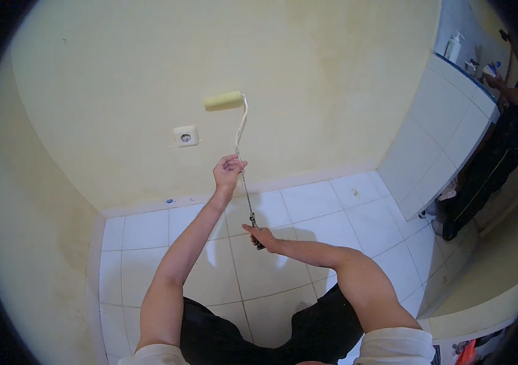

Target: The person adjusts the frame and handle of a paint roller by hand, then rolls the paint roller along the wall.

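Pale yellow paint covers the wall (344,67) that takes up much of the view, with brownish stains on its upper right part. Below it spreads a floor (314,201) of white tiles with darker joints. To the right stands a counter (438,121) faced in white tile, and beyond it another person (484,182) in dark clothes has a hand near its top. At the lower edge are the wearer's black trousers (213,328), with bare arms reaching forward from white sleeves. Between the arms and the wall, a paint roller (224,101) stretches from the right hand (260,238) to the wall, its pale yellow cover lying nearly level above and right of the socket (186,136); whether the cover touches the wall cannot be told. The right hand is wrapped around the dark handle, thumb pointing left, while the left hand (227,173) has its fingers closed about the paint-smeared metal frame farther up. A white pump bottle (452,48) stands on the counter, and a small blue spot (170,201) marks the wall's foot
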`<state>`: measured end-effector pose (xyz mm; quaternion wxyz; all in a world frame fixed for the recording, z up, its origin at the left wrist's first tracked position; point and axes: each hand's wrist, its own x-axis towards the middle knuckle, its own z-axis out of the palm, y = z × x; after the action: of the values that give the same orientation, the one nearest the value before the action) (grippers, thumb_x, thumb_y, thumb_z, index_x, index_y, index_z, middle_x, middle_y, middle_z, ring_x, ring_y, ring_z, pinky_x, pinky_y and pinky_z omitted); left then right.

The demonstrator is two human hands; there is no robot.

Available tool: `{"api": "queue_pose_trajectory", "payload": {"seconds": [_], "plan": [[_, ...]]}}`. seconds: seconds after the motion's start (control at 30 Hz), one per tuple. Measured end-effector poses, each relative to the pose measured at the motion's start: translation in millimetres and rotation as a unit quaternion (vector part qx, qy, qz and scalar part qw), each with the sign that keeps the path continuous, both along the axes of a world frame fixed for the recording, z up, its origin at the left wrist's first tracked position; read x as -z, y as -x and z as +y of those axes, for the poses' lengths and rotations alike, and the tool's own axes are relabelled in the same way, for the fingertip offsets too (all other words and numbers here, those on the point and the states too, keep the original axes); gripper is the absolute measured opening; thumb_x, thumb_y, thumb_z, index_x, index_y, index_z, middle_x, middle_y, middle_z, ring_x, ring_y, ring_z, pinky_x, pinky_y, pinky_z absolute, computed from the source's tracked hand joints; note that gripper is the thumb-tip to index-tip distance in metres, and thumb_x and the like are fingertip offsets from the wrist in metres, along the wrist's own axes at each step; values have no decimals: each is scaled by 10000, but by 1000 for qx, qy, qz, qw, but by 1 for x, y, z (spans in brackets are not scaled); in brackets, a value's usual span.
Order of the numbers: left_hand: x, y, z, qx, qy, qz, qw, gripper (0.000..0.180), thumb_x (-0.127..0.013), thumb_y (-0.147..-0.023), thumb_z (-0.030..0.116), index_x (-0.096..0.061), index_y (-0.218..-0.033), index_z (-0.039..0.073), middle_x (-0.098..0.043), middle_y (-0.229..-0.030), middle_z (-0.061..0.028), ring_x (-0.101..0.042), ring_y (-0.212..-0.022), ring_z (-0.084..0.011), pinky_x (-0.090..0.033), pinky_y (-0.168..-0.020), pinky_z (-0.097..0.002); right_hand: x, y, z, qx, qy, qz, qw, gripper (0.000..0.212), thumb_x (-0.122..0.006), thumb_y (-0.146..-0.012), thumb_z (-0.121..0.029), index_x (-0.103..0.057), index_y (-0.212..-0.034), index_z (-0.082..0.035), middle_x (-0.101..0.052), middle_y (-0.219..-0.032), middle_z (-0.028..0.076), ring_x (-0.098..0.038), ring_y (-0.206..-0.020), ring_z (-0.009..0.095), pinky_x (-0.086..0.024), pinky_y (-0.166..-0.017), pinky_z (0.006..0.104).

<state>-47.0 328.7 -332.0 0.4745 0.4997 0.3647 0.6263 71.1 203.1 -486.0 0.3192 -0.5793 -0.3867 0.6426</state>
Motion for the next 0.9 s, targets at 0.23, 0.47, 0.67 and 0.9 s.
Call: {"api": "queue_pose_trajectory", "payload": {"seconds": [0.23, 0.47, 0.67, 0.9], "plan": [[16, 16, 3, 66, 27, 23, 997, 311, -674, -864, 99, -581, -1149, 20, -637, -959, -65, -625, -837, -120, -545, -752, -262, 2, -8, 1, -14, 7, 9, 1000, 542, -720, -722, -623, -516, -645, -127, -518, -603, 5, -489, -524, 106, -397, -482, 280], [87, 71, -5, 114, -123, 665, 727, 273, -523, -916, 240, -638, -1036, 24, -688, -937, -136, -668, -857, -268, -546, -727, -393, -18, 2, 22, -9, -103, 57, 993, 328, -812, -750, -284, -554, -786, -85, -547, -667, 1, -508, -568, 91, -415, -500, 273], [159, 106, -33, 287, -67, 887, 355, 284, -678, -804, 300, -701, -967, 68, -690, -1042, -114, -657, -983, -298, -538, -805, -426, -33, 1, 40, -12, -153, 98, 983, 244, -774, -787, -220, -590, -848, -71, -569, -729, 2, -536, -647, 91, -445, -539, 267], [169, 79, -38, 326, -77, 803, 492, 378, -695, -791, 365, -661, -1091, 136, -652, -1128, -97, -605, -1088, -262, -509, -869, -425, -98, 3, 82, 27, -244, 243, 939, 157, -670, -879, -160, -634, -928, -16, -608, -780, 26, -571, -680, 107, -470, -571, 271]]}}
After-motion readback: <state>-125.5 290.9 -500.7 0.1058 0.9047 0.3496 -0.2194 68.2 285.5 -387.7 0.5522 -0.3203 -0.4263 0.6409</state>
